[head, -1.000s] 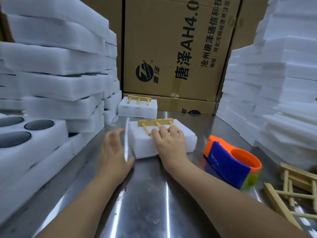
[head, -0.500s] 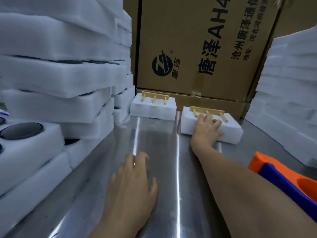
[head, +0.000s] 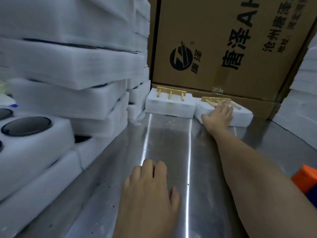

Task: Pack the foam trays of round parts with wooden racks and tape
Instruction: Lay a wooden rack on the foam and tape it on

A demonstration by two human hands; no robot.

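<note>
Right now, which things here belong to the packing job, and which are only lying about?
Job: right hand on far foam pack, its wooden rack, neighbouring pack, tray of round parts, tape dispenser.
Lying about: cardboard box; left hand idle on steel table.

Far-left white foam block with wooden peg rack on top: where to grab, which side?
Probably the near long edge, from the near side: thumb on the front face of the white foam block, fingers on top short of the wooden peg rack. The brown cardboard carton backs it, stacked white foam trays crowd its left, and the second foam block under the right hand abuts its right.
</note>
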